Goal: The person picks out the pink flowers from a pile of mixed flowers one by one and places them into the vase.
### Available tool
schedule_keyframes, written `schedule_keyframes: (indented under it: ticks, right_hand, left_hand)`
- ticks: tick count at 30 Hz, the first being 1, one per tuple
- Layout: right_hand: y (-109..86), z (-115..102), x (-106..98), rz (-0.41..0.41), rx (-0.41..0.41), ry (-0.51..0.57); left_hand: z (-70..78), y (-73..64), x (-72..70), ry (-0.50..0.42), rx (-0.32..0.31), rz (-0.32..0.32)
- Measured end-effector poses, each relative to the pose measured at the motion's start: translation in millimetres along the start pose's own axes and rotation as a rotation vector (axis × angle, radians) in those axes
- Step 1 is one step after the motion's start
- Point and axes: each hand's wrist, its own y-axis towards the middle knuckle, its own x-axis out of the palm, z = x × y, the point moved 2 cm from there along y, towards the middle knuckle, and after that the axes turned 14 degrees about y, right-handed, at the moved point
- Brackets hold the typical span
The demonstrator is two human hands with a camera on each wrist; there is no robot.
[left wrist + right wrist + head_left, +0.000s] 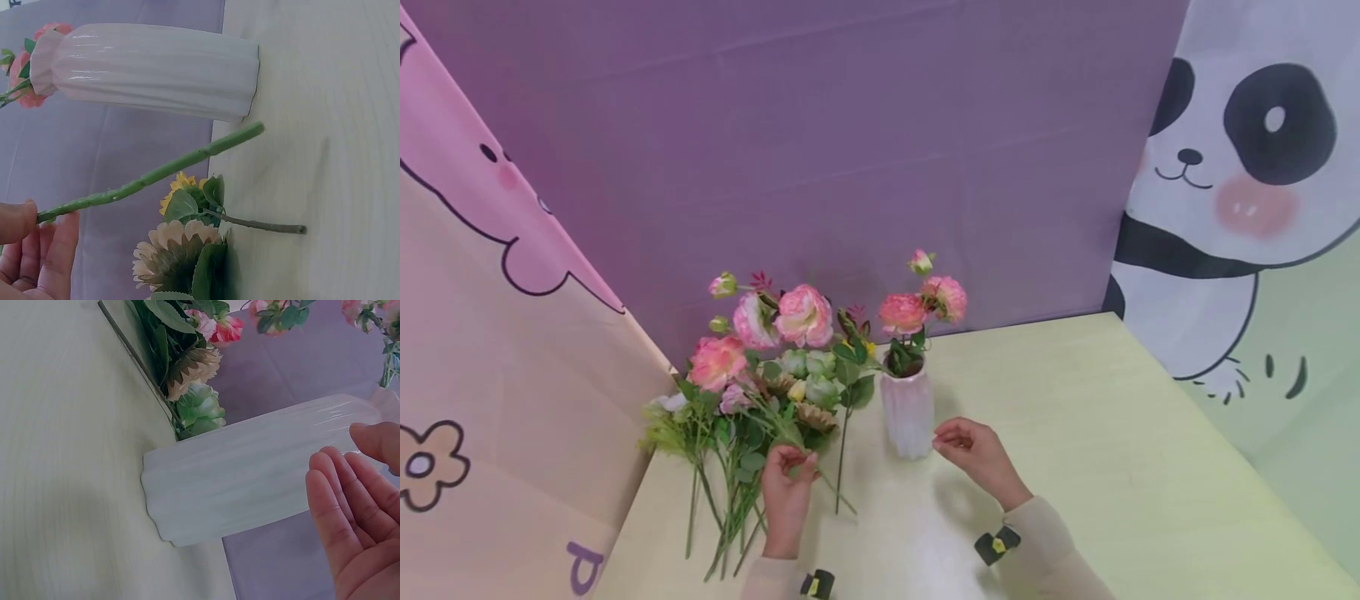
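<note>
Head view: a glossy pink-and-white ribbed ceramic vase point(908, 417) with coral artificial flowers point(902, 314) stands toward the pale table's point(1075, 433) far edge; mixed blooms point(718, 362) lie along its left edge. A purple wall letter point(583, 568) resembles "d".
Left wrist view: the left hand point(56, 262) pinches a slender green stem point(178, 165).
Right wrist view: the right hand point(359, 519), relaxed and empty, is beside the vase.
</note>
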Motion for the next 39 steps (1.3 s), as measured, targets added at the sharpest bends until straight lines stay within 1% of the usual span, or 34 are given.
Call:
schedule_keyframes:
  ticks: [6,10,14,19,21,22,26,28,29,33,35,37,39]
  right_hand:
    - [-0.7,2,2,-0.018,-0.005,0.003]
    - [-1.2,2,4,-0.03,-0.008,-0.008]
    - [-1.7,2,5,-0.034,-0.001,-0.017]
    - [-2.2,1,7,-0.034,0.011,-0.022]
    - [-2.4,1,8,-0.035,0.015,-0.021]
    - [-2.6,0,9,-0.037,0.017,-0.019]
    - [-2.7,-1,12,-0.049,0.026,-0.007]
    - [-3.2,-2,14,-0.058,0.028,0.005]
    - [-3.4,-3,15,-0.065,0.023,0.011]
    - [-5.4,-11,22,-0.111,-0.018,0.046]
    - [-6.5,-15,26,-0.141,-0.042,0.075]
    - [-7.4,-20,29,-0.171,-0.063,0.111]
    - [-8.2,-23,33,-0.193,-0.088,0.137]
  left_hand:
    - [4.2,-2.4,1.7,-0.001,0.034,0.029]
    - [6.0,-5.5,3.8,-0.014,0.075,0.042]
    - [6.5,-9.8,6.2,0.008,0.161,0.059]
    - [9.3,-15.3,7.9,0.112,0.269,0.121]
    - [11.4,-18.0,8.3,0.15,0.329,0.156]
    - [12.0,-18.9,8.7,0.159,0.368,0.169]
    - [13.2,-22.7,10.9,0.196,0.578,0.225]
    - [13.5,-24.2,13.1,0.212,0.665,0.225]
    - [14.1,-25.4,14.3,0.245,0.697,0.227]
    - [17.4,-29.7,20.1,0.348,0.786,0.21]
    - [18.2,-32.0,23.4,0.413,0.85,0.231]
    - [18.8,-33.8,26.7,0.428,0.915,0.249]
    - [19.1,-35.5,30.1,0.437,0.959,0.265]
